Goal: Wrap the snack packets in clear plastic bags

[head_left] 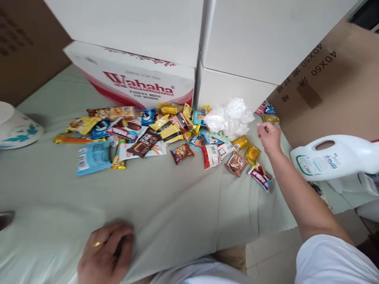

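Observation:
My left hand (106,252), with a gold ring, rests on the green cloth (166,209) near the front edge. Its fingers are curled, and a dark gap shows by the thumb; whether anything is inside is hidden. At the right, my right hand (269,138) is closed in a pinch, and I cannot make out anything between the fingertips. Just left of it lies crumpled clear plastic (231,118). Below that are a yellow packet (252,154), a brown wafer packet (236,163) and a purple-and-white snack bar (260,177).
Several wrapped snacks, including a light-blue packet (94,157) and a brown cocoa bar (144,143), spread before a Wahaha carton (136,81) and white boxes (245,35). A paper tub (19,126) stands left. A white jug (334,157) lies right, by a cardboard wall (334,83).

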Demonstrator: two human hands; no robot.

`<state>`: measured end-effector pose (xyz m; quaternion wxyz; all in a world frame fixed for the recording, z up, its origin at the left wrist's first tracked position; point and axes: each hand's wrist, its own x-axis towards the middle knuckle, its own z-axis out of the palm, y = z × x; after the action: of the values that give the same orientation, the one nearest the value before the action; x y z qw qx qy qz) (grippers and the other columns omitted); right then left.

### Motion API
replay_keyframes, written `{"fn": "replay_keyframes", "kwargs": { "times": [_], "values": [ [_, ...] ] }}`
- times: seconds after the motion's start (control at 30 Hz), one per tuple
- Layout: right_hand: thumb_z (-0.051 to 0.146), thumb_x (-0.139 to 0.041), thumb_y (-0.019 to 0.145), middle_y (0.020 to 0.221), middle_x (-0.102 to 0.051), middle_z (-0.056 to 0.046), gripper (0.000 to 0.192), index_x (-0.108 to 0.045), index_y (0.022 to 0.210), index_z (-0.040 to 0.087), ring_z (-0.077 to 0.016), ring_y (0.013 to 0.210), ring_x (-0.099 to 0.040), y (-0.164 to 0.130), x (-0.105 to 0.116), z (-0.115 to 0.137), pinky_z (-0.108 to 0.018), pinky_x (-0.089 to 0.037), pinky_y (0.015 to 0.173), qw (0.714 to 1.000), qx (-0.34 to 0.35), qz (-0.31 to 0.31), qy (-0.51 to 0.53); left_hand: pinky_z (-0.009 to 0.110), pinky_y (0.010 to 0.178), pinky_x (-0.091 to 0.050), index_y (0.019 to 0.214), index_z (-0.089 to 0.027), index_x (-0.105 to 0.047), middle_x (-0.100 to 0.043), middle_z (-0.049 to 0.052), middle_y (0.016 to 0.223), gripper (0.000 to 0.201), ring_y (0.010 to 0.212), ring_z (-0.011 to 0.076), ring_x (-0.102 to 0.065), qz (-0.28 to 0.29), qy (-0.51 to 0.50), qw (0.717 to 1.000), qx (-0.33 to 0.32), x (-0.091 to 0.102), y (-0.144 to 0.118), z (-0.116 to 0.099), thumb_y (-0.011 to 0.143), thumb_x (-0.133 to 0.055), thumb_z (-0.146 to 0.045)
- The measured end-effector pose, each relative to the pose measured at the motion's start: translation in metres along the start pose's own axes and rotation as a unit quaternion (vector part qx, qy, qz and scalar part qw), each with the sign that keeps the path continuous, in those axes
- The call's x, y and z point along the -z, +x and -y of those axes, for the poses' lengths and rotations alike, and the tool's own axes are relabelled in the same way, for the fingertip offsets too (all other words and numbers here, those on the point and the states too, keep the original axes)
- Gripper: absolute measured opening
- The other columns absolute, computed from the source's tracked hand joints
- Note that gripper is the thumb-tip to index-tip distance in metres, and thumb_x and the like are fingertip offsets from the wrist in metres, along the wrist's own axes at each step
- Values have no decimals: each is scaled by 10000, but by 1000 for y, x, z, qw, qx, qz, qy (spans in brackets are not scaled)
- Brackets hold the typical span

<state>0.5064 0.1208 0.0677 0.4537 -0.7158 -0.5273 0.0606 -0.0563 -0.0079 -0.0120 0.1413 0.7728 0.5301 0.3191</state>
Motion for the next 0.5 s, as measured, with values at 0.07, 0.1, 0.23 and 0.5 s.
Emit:
{"fn": "replay_keyframes", "kwargs": {
  "times": [0.07, 0.1, 0.23, 0.5],
  "values": [
    [439, -630, 933, 714, -637, 0, 255, -664, 844, 203, -155, 649, -575, -15, -15, 35, -277, -461, 644, 996, 73, 57, -19, 396, 786, -490, 844, -249, -674, -679, 54, 877, 122, 844, 244, -624, -3, 12, 999, -31, 1, -1, -2, 897, -566, -227],
    [397, -622, 936, 806, -674, -21, 207, -688, 891, 206, -173, 722, -608, -20, -25, 51, -290, -479, 697, 988, 117, 90, -43, 385, 788, -490, 848, -239, -666, -674, 58, 880, 124, 851, 240, -619, -6, 14, 999, -39, 1, -1, -2, 906, -558, -213],
    [311, -578, 944, 1169, -668, -104, 258, -706, 1141, 205, -254, 994, -637, -18, -74, 94, -342, -481, 834, 952, 200, 141, -182, 355, 786, -490, 856, -217, -653, -670, 63, 891, 132, 882, 237, -608, -20, 29, 998, -53, 0, -3, -3, 913, -541, -176],
    [218, -573, 872, 877, -687, -69, 96, -647, 818, 188, -219, 837, -621, 3, -108, 105, -343, -471, 796, 984, 61, 104, -128, 311, 776, -490, 834, -210, -680, -671, 53, 878, 146, 870, 210, -622, -45, -26, 998, -33, 1, -8, -2, 884, -561, -143]
  ]
}}
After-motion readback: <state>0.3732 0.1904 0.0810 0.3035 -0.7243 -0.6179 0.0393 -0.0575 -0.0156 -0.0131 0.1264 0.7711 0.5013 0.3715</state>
